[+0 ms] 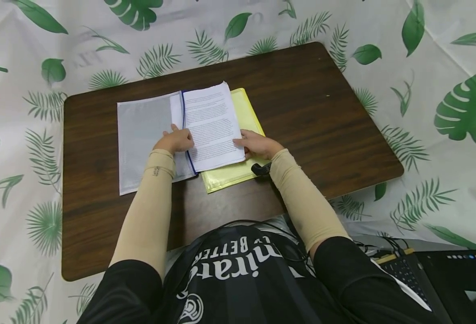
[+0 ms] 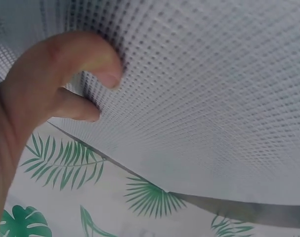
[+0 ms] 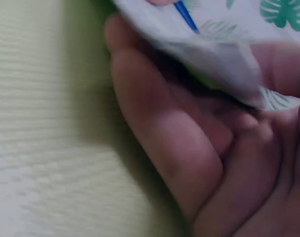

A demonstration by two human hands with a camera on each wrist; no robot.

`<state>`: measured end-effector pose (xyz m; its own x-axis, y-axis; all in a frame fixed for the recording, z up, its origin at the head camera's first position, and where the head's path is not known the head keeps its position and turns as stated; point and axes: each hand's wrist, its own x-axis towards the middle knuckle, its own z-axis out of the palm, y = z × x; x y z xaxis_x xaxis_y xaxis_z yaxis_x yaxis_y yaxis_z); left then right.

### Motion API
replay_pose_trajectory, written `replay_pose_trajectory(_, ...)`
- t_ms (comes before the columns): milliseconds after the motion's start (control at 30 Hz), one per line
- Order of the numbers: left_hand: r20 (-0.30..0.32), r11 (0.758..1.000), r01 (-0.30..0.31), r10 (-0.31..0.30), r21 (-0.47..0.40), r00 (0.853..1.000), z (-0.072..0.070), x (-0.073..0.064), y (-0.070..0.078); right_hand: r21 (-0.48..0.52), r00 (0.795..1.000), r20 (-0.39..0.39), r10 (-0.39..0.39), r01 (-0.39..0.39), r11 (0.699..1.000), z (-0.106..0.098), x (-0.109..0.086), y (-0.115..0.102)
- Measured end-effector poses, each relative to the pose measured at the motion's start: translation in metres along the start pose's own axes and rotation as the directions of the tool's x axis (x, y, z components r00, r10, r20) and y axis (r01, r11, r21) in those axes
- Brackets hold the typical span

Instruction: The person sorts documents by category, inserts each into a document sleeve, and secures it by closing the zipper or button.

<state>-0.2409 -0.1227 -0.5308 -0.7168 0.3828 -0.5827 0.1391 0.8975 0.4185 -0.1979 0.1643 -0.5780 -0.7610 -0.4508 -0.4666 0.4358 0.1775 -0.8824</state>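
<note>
A mesh-textured clear folder (image 1: 144, 135) with a blue edge lies opened on the table, partly under a stack of printed paper sheets (image 1: 210, 121). My left hand (image 1: 176, 140) rests on the folder near the blue edge, beside the sheets; in the left wrist view its bent digits touch the mesh cover (image 2: 204, 98). With my right hand (image 1: 258, 144) I pinch the right edge of the sheets, thumb on top and fingers underneath. In the right wrist view the sheets' edge (image 3: 224, 64) sits between thumb and fingers. A yellow folder (image 1: 244, 112) lies beneath the sheets.
The dark wood table (image 1: 303, 112) has rounded corners. Behind it hangs a white leaf-print cloth (image 1: 262, 27). A laptop (image 1: 408, 274) and black cables (image 1: 392, 245) are at lower right, below the table's edge.
</note>
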Motion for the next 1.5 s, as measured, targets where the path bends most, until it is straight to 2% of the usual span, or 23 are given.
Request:
replay_pose_trajectory(100, -0.066, 0.997, 0.015, -0.02, -0.081, 0.998, 0.004, -0.002, 0.0, 0.041, 0.996, -0.082, 0.025, -0.022, 0.999, -0.005, 0.0, -0.004)
replay_pose_trajectory(200, -0.135, 0.994, 0.033, -0.047, -0.105, 0.99, 0.01, -0.001, 0.0, 0.054, 0.991, -0.128, 0.032, -0.025, 0.998, -0.01, 0.002, -0.008)
replay_pose_trajectory(400, -0.247, 0.991, 0.068, -0.095, -0.117, 0.964, 0.021, 0.006, 0.0, -0.066, 0.984, -0.175, 0.039, -0.052, 0.996, -0.016, 0.006, -0.009)
replay_pose_trajectory(500, -0.34, 0.986, 0.092, -0.135, -0.139, 0.931, 0.027, 0.01, -0.002, -0.084, 0.981, -0.19, 0.036, -0.052, 0.995, -0.018, 0.009, -0.008)
replay_pose_trajectory(633, -0.45, 0.986, 0.1, -0.15, -0.132, 0.88, 0.031, 0.011, -0.005, -0.032, 0.982, -0.181, 0.06, -0.067, 0.997, -0.021, 0.015, -0.008)
replay_pose_trajectory(700, -0.475, 0.989, 0.104, -0.143, -0.109, 0.868, 0.03, 0.011, -0.006, 0.005, 0.982, -0.172, 0.083, -0.083, 0.997, -0.023, 0.018, -0.009)
replay_pose_trajectory(800, -0.476, 0.989, 0.118, -0.146, -0.089, 0.867, 0.029, 0.011, -0.003, 0.048, 0.98, -0.172, 0.103, -0.096, 0.994, -0.024, 0.021, -0.012)
replay_pose_trajectory(1000, -0.462, 0.984, 0.16, -0.179, -0.08, 0.868, 0.028, 0.014, 0.003, -0.068, 0.984, -0.175, 0.031, -0.043, 0.997, -0.012, 0.024, -0.018)
replay_pose_trajectory(1133, -0.458, 0.98, 0.162, -0.199, -0.119, 0.867, 0.027, 0.014, 0.004, -0.088, 0.984, -0.178, 0.021, -0.037, 0.995, -0.005, 0.028, -0.02)
replay_pose_trajectory(1300, -0.433, 0.972, 0.165, -0.222, -0.166, 0.873, 0.024, 0.009, 0.003, -0.069, 0.98, -0.195, 0.036, -0.051, 0.996, -0.005, 0.034, -0.019)
replay_pose_trajectory(1500, -0.426, 0.972, 0.225, -0.235, -0.074, 0.874, 0.02, 0.005, 0.001, -0.068, 0.98, -0.197, 0.027, -0.041, 0.997, -0.006, 0.037, -0.021)
